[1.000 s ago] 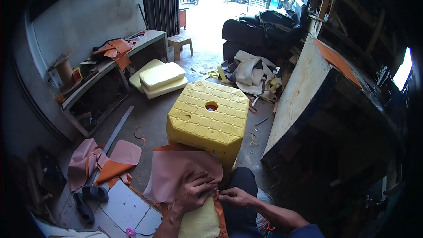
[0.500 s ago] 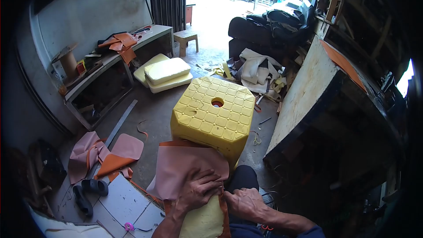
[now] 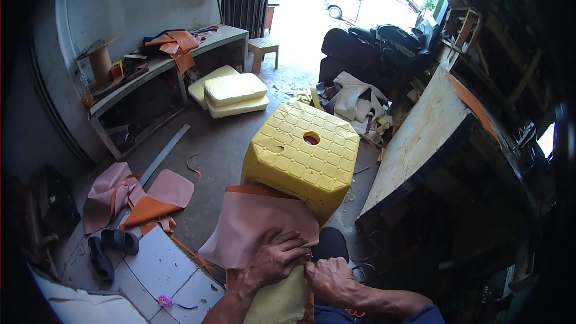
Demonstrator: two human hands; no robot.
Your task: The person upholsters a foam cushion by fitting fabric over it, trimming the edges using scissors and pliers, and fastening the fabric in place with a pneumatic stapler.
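My left hand [image 3: 277, 259] lies spread on the pink underside of an orange sheet [image 3: 264, 219], near its lower right edge. Beneath my forearm is a pale yellow foam piece [image 3: 277, 303], with orange material along its right side. Close to the right of that hand, my right hand [image 3: 329, 277] is closed in a fist at the foam's upper right edge. A thin dark tool tip sticks out to the right of this fist; the rest of it is hidden. The sheet's far edge touches a yellow plastic stool [image 3: 303, 150].
Yellow cushions [image 3: 237, 93] lie beyond the stool, beside a bench [image 3: 225, 38]. Pink and orange scraps [image 3: 165, 195], sandals [image 3: 102, 255] and a pink tape measure [image 3: 165, 300] are at the left. A large pale board [image 3: 414, 138] leans at the right.
The view has shifted, so the room appears farther right. My right hand has turned from a pinch with its fingers showing to a fist beside my left hand. A white vehicle appears outside.
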